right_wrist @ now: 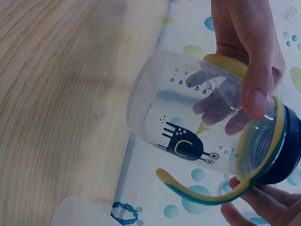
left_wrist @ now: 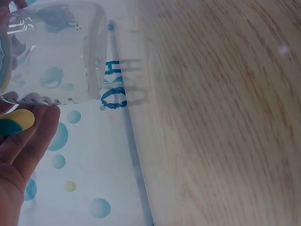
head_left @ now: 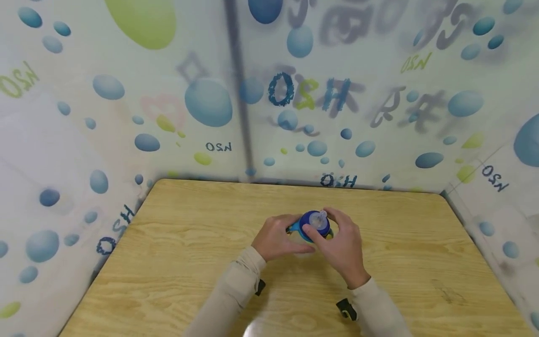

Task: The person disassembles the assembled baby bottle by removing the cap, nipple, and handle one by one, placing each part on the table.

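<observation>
Between the two hands is a clear baby bottle (right_wrist: 186, 141) with a dark blue screw collar (right_wrist: 285, 155), yellow-and-teal side handles (right_wrist: 202, 194) and printed dark marks. A transparent teat (head_left: 322, 216) tops it in the head view. My left hand (head_left: 278, 238) grips the bottle's body; in the right wrist view its thumb lies along the side and its fingers show behind the clear wall. My right hand (head_left: 346, 245) pinches the collar from the right, thumb on the near side. The left wrist view shows the bottle's base end (left_wrist: 96, 52) held off the tabletop.
A wood-grain table (head_left: 189, 262) spreads beneath the hands. White walls (head_left: 168, 84) printed with blue and green drops and letters stand behind it and at both sides. Black straps (head_left: 346, 309) hang by the wrists. A white rounded shape (right_wrist: 80, 214) at the right wrist view's bottom is unclear.
</observation>
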### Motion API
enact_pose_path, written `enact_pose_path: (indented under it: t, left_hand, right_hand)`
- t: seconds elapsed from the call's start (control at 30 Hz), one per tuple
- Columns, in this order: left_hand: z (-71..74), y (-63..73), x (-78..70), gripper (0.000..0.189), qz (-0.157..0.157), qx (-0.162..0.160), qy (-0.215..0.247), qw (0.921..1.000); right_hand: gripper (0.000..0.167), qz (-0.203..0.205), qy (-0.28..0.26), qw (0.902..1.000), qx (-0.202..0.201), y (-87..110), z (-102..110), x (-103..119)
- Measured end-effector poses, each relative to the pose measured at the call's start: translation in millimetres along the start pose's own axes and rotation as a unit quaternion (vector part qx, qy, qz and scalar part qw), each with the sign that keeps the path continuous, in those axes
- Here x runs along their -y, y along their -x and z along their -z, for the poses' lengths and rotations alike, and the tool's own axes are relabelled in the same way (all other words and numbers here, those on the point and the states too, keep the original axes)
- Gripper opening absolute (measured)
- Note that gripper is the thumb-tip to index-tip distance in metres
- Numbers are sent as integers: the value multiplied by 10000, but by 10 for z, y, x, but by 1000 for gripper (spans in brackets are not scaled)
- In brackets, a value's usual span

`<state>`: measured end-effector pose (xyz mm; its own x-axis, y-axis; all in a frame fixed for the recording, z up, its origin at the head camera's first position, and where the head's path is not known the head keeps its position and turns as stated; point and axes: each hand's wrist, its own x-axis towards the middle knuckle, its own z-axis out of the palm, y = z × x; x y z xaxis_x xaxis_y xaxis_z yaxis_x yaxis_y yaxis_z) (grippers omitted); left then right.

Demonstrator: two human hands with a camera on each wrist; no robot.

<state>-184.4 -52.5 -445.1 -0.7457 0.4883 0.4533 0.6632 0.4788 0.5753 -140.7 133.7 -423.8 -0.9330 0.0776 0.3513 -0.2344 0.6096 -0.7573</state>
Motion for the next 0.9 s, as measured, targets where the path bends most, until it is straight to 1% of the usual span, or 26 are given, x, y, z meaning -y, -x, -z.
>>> enact_pose_path:
  t: [0.07, 0.2, 0.4, 0.5, 0.6, 0.77, 0.9]
  left_hand:
    - [-8, -7, -5, 71, -18, -43, -17, 10000]
    - [-19, 2, -1, 70, -44, -166, -11, 9999]
    - [-18, 4, 8, 70, -117, -235, -81, 9996]
    - [-13, -4, 15, 70, -135, -222, -51, 9996]
    - [-10, -5, 22, 69, -116, -166, 49, 9998]
    - [2, -4, 22, 71, -78, -75, 157, 9998]
    - [12, 0, 23, 72, -142, -49, 234, 9996]
  right_hand:
    - [66, -65, 30, 9998, -167, 8, -2, 29]
    - [62, -73, 40, 9997, -218, 23, -11, 50]
    - [52, 271, -226, 9990, -257, 10, -6, 20]
    - [48, 461, -373, 9980, -197, -1, 8, -6]
    - [47, 595, -444, 9972, -83, -9, 21, -35]
    - [52, 780, -529, 9955, 51, -15, 50, -57]
    - [55, 778, -496, 9956, 191, -22, 77, -58]
